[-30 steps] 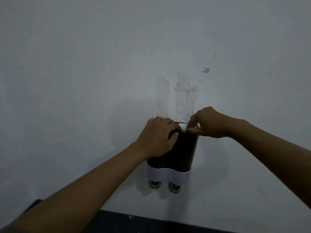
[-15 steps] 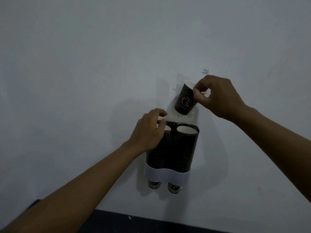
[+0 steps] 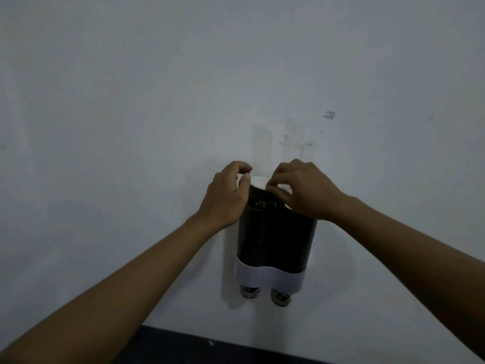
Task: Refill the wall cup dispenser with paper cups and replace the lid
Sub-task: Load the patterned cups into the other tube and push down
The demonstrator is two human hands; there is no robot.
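The wall cup dispenser (image 3: 275, 240) is hanging on the pale wall (image 3: 131, 101), a clear twin-tube holder packed with dark paper cups (image 3: 258, 232), a white band (image 3: 267, 278) wrapping its lower part and two cup bottoms (image 3: 249, 292) poking out underneath. At the top of the left tube one cup (image 3: 258, 186) is sitting higher than the rest, its white rim showing between the two hands. The left hand (image 3: 227, 195) is curling against the dispenser's upper left side, its fingers (image 3: 242, 168) bent in over the rim of that cup, thumb close to it; whether they are actually gripping it is hard to tell. The right hand (image 3: 305, 190) is lying over the top of the right tube, its fingers (image 3: 275, 183) pressed together and pinching at the raised cup's rim. Clear strips of tape (image 3: 294, 143) are clinging to the wall just above. A dark strip (image 3: 210, 348) is running along the bottom of the wall.
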